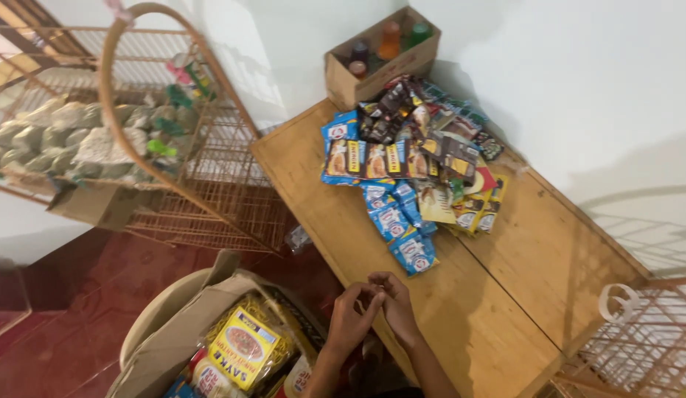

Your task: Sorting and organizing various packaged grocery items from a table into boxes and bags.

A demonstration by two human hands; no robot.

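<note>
A: Left hand (349,318) and right hand (396,306) meet over the tabletop (505,295) edge, fingertips pinched together; whether they grip anything, I can't tell.

B: Nearest are the blue sachets (402,228), just ahead; reaching them means parting both hands.

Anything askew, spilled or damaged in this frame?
Nothing looks damaged. The sachet strips lie in a loose, overlapping heap on the wooden table, not in rows. Both hands, left hand and right hand, meet fingertip to fingertip, apparently empty.
</note>
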